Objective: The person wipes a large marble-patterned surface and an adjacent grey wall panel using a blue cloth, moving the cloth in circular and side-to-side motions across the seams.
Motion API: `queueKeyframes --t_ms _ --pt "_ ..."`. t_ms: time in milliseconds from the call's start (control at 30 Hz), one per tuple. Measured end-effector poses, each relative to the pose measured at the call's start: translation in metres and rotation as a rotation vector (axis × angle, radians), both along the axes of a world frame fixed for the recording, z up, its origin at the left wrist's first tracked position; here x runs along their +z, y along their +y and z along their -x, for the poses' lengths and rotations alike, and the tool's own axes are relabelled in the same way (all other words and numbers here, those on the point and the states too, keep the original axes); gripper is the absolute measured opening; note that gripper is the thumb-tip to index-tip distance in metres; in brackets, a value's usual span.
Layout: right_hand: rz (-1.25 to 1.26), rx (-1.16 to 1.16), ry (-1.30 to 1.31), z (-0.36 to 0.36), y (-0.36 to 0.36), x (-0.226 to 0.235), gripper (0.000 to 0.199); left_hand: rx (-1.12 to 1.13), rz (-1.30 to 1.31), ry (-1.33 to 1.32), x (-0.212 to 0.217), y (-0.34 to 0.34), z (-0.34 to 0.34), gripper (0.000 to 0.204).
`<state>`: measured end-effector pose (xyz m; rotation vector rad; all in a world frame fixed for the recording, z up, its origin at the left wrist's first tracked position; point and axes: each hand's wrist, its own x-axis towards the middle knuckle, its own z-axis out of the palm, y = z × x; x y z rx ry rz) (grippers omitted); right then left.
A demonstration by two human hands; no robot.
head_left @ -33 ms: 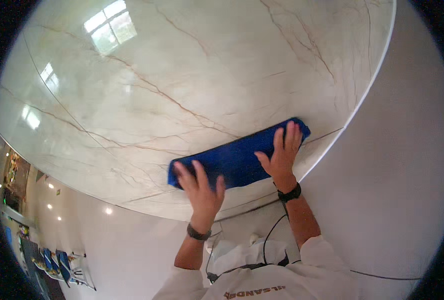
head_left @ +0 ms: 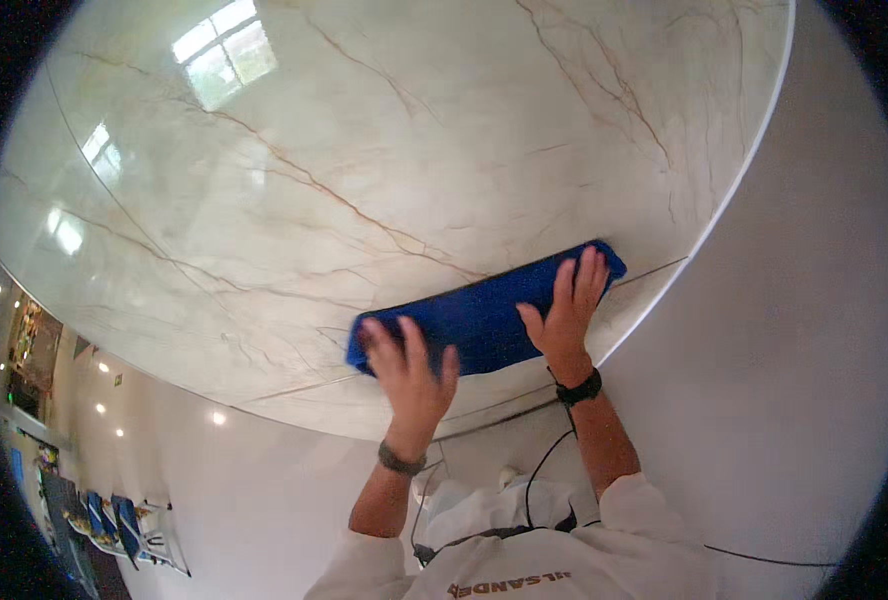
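Observation:
A long folded blue cloth (head_left: 479, 310) lies slantwise on a glossy, cream marble-patterned surface (head_left: 444, 160), its right end farther from me. On the cloth's left end rests my left hand (head_left: 411, 375), open, fingers spread and slightly blurred. Flat near the right end lies my right hand (head_left: 570, 318), also open, thumb pointing out to the left. Neither hand's fingers wrap round the cloth. What lies beneath the cloth is hidden.
A pale rim (head_left: 716, 222) borders the surface on the right. Thin joint lines and window reflections (head_left: 226, 55) cross it. Below me hangs a black cable (head_left: 534, 475). Blue folding chairs (head_left: 124, 525) stand far off at the lower left.
The cloth has shifted slightly to the right, and both hands have moved along with it.

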<state>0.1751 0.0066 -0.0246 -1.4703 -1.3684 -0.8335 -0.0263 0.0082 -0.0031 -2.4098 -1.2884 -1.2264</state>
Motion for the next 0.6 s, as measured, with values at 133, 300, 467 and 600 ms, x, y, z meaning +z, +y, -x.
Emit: queueKeyframes --t_ms 133,300,467,600 --pt "0.057 0.060 0.145 0.018 -0.006 -0.031 0.071 0.015 -0.006 0.228 -0.017 -0.004 -0.021 0.045" --pt "0.291 0.230 0.144 0.046 -0.010 -0.015 0.080 -0.014 -0.241 0.400 0.011 0.006 -0.006 0.042" --pt "0.105 0.172 0.018 0.046 -0.003 0.039 0.053 0.224 -0.186 0.107 0.014 0.018 0.021 0.057" --pt "0.141 0.160 0.123 0.067 -0.009 -0.009 0.054 0.200 -0.071 0.081 -0.032 0.009 0.030 0.057"
